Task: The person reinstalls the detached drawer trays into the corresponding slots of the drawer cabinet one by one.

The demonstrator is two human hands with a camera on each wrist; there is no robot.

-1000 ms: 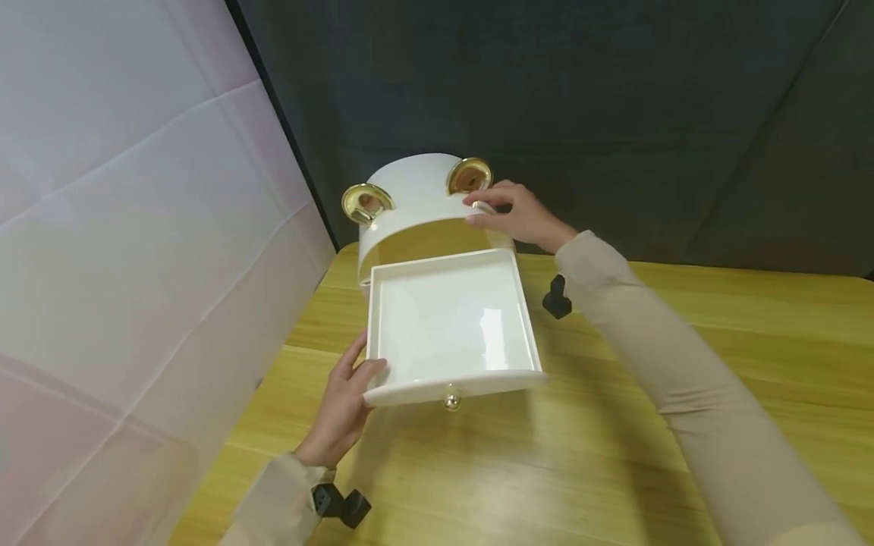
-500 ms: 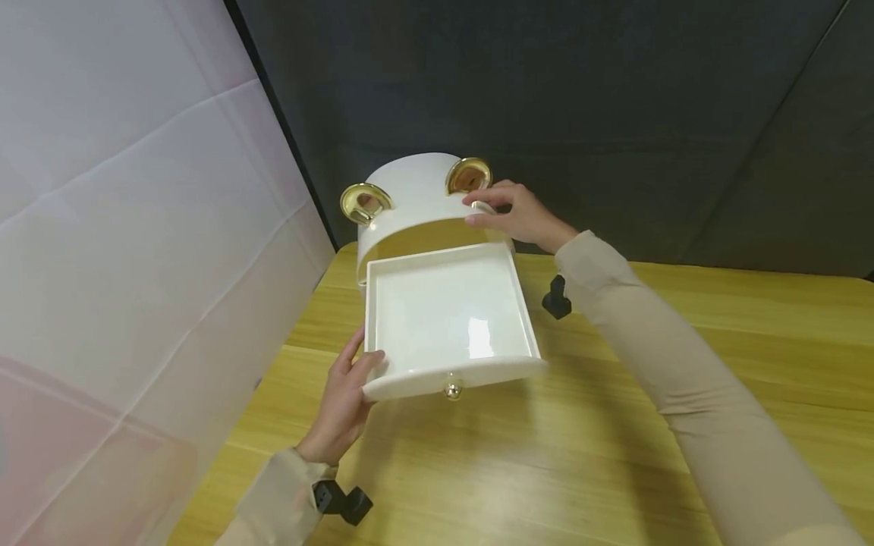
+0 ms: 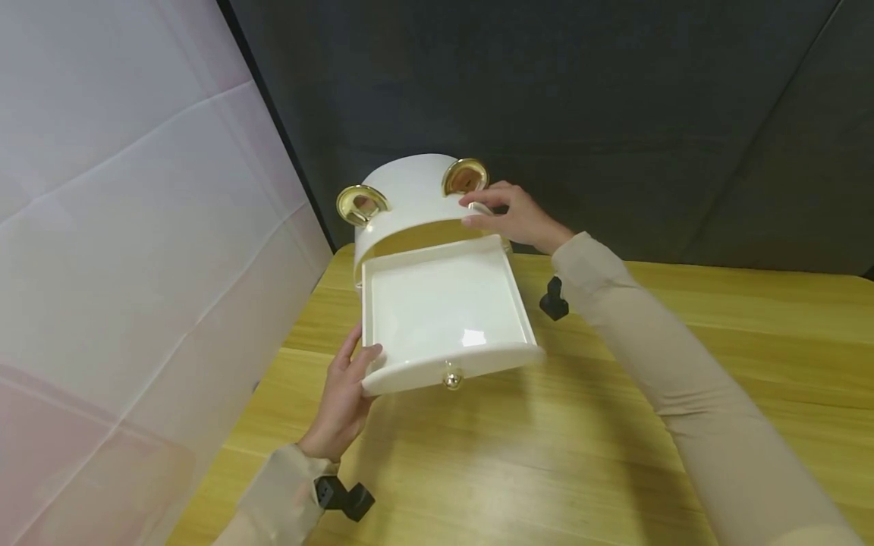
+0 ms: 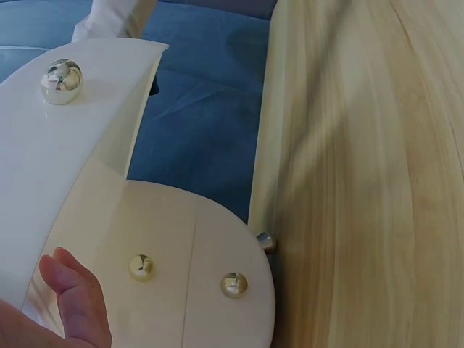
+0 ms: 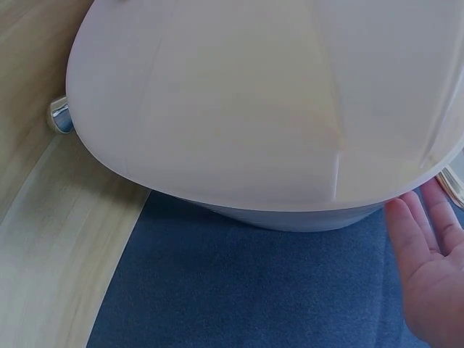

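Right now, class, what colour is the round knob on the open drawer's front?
Shiny gold; the knob shows best in the left wrist view.

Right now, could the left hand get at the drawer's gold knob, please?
Probably yes. The left hand holds the drawer at its front left corner, and the knob sits just along the front, with nothing between them.

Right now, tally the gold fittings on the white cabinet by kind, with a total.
Ring handles on top: 2
Ball knobs on drawer fronts: 3
Total: 5
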